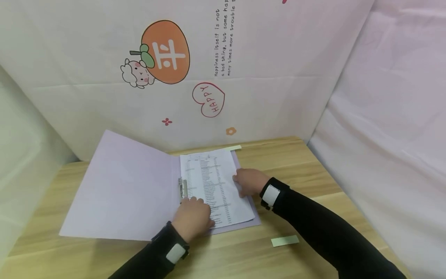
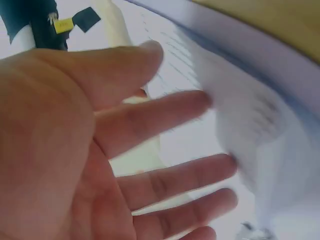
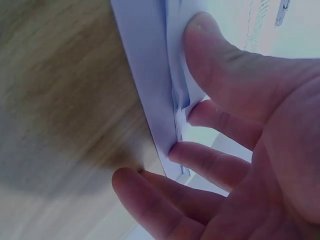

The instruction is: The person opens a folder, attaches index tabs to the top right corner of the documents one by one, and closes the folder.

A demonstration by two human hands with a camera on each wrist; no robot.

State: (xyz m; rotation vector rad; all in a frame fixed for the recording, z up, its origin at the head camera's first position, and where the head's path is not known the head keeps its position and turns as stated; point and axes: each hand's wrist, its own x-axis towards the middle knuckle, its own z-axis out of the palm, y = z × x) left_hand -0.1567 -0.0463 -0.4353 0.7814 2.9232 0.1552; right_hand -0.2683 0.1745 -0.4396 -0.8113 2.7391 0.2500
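A pale purple folder (image 1: 125, 190) lies opened on the table, its cover spread to the left. Printed sheets (image 1: 210, 176) are stacked on its right side, beside a metal clip (image 1: 183, 188) at the spine. My left hand (image 1: 192, 219) is over the lower left part of the stack; in the left wrist view its extended fingers (image 2: 185, 175) reach to the paper. At the right edge of the sheets is my right hand (image 1: 251, 181). In the right wrist view its thumb (image 3: 205, 42) rests on the paper's edge and the other fingers are spread along the folder's border.
A light green strip (image 1: 285, 241) is on the wooden table (image 1: 313, 232) at the front right, and another strip (image 1: 233, 147) lies at the folder's top corner. White cloth (image 1: 271, 97) with printed cartoons hangs behind, with more cloth at both sides.
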